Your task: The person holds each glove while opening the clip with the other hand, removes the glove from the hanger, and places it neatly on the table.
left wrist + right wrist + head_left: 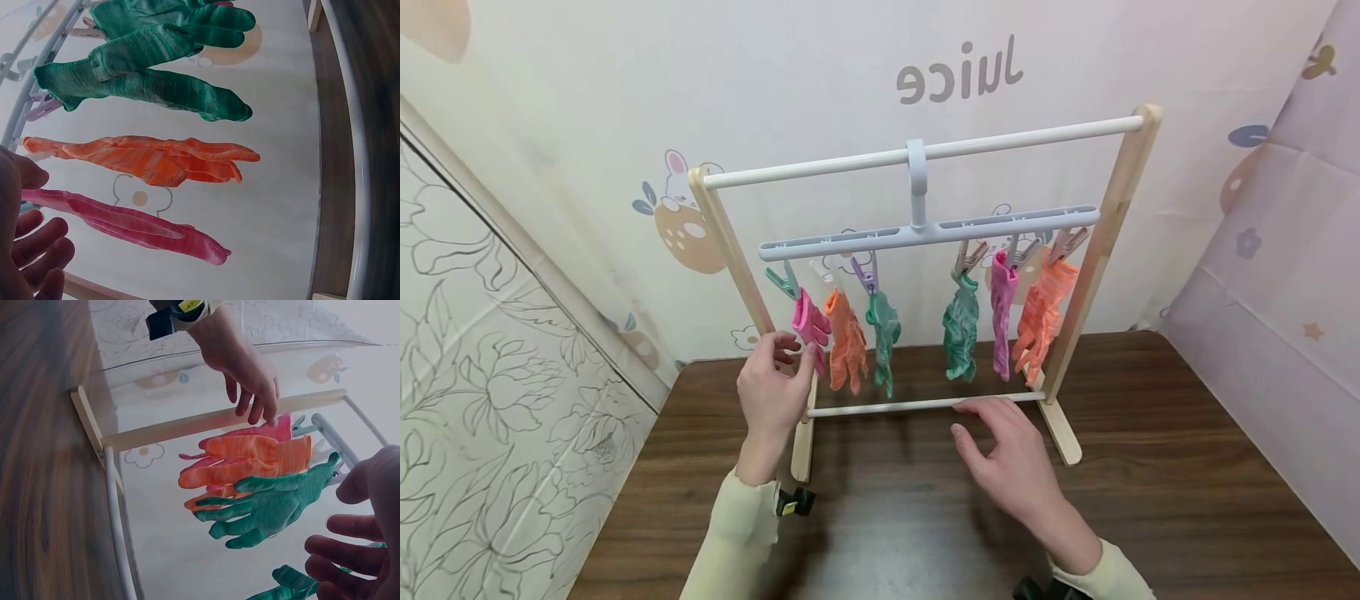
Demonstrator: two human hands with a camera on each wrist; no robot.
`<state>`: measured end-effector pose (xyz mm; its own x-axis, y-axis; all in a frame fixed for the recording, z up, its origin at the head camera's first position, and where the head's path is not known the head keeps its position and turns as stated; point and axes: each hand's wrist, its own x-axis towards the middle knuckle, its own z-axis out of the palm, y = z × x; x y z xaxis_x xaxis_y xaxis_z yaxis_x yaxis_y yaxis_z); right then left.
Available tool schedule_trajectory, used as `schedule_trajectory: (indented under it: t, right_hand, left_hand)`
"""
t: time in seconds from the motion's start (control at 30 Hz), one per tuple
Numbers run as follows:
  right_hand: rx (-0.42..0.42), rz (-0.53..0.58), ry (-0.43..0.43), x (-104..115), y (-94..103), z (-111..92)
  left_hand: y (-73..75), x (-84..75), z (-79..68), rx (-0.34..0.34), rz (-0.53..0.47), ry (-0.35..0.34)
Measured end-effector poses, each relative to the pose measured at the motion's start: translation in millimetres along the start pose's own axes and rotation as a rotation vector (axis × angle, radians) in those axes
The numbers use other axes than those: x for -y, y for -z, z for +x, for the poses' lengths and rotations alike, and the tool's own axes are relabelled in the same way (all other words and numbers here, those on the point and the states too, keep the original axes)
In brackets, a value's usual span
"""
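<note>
Pink glove (809,323) hangs by green clothespin (784,282) on hanger's (850,242) left end. Our left hand (772,387) beside it, thumb and fingers apart; right hand (1011,446) same. Best we touch softly, so clothespin keeps hold.

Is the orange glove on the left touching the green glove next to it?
Apart. The left wrist view shows a plain strip of pale backdrop between the orange glove and the green glove, from cuffs to fingertips.

6 pink, orange and green gloves (961,329) hang clipped.
</note>
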<state>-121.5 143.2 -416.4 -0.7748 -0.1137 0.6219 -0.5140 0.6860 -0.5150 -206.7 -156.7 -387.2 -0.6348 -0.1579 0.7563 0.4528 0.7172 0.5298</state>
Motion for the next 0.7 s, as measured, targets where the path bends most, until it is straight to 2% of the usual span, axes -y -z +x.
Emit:
schedule_trajectory:
  t: [0.37, 0.7]
  right_hand:
    - [-0.008, 0.022, 0.025, 5.2, -2.0, 4.0]
    - [-0.025, 0.054, 0.034, 11.5, -2.0, 13.6]
  left_hand:
    - [-4.1, -0.1, 5.6, -0.01, -0.041, 0.027]
    - [-4.7, -3.4, 6.3, -0.028, -0.069, 0.019]
